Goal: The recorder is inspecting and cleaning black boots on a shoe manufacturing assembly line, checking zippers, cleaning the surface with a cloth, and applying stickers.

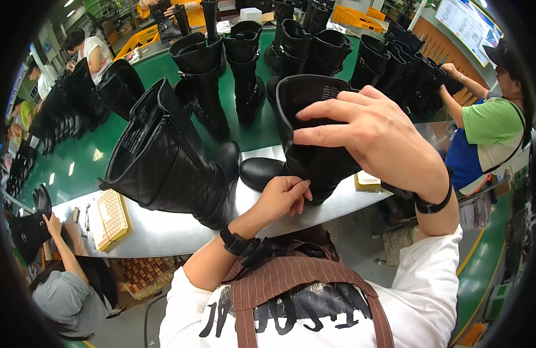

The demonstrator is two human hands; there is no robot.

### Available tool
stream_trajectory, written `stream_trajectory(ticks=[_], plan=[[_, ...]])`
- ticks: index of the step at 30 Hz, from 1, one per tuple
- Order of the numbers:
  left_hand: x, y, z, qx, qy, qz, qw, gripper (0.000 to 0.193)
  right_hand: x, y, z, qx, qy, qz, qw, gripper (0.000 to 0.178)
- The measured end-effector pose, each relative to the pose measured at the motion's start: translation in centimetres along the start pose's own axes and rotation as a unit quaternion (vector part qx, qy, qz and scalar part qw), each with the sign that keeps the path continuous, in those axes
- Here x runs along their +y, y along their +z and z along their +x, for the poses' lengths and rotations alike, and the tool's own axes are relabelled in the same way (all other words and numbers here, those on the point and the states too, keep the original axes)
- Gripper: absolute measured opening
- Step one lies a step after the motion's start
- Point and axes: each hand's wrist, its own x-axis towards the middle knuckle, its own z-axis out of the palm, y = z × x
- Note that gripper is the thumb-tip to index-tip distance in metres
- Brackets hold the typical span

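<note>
A tall black boot (323,165) stands upright on the metal strip in front of me, its toe pointing left. My right hand (372,127) is at the top of its shaft, fingers spread and stretched across the opening; the thumb is hidden. Low down by the boot's ankle, my left hand (282,197) has its fingers curled together in a pinch. Whatever they may hold is too small to make out. To the left, a second black boot (163,156) with a quilted shaft and side zipper leans leftward, its top open and printed lining showing.
Several black boots (242,64) stand across the green table (146,214)'s far side. A yellow patterned box (110,220) lies at the left, a smaller one (368,181) beside the right boot. Co-workers handle boots at the left (76,296), right (488,122) and far side. Yellow crates (352,18) stand behind.
</note>
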Motion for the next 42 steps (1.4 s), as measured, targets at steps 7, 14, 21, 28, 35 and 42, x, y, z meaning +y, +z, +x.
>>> stream_trajectory(ticks=[7, 14, 21, 28, 35, 42], plan=[[-0.1, 0.1, 0.3, -0.052, 0.003, -0.138, 0.989, 0.035, -1.0, 0.8, -1.1, 0.058, 0.063, -0.114, 0.99, 0.04], [0.0, 0.4, 1.2, -0.03, 0.023, -0.113, 0.993, 0.035, -1.0, 1.8, -0.1, -0.127, 0.123, -0.292, 0.94, 0.021], [-0.5, -0.1, 1.1, -0.029, 0.029, -0.119, 0.992, 0.034, 0.4, 5.5, -4.5, 0.151, -0.01, -0.1, 0.984, 0.015], [-0.6, -0.1, 1.8, -0.04, 0.024, -0.11, 0.993, 0.033, -2.8, 18.9, -11.7, 0.254, 0.352, 0.438, 0.787, 0.081], [1.8, 0.2, 0.3, -0.013, 0.018, -0.225, 0.974, 0.031, -3.2, 24.5, -11.2, 0.235, 0.406, 0.434, 0.769, 0.056], [6.9, 0.9, -2.0, 0.02, 0.079, -0.148, 0.986, 0.032, -3.7, 23.2, -11.0, 0.184, 0.41, 0.414, 0.792, 0.048]])
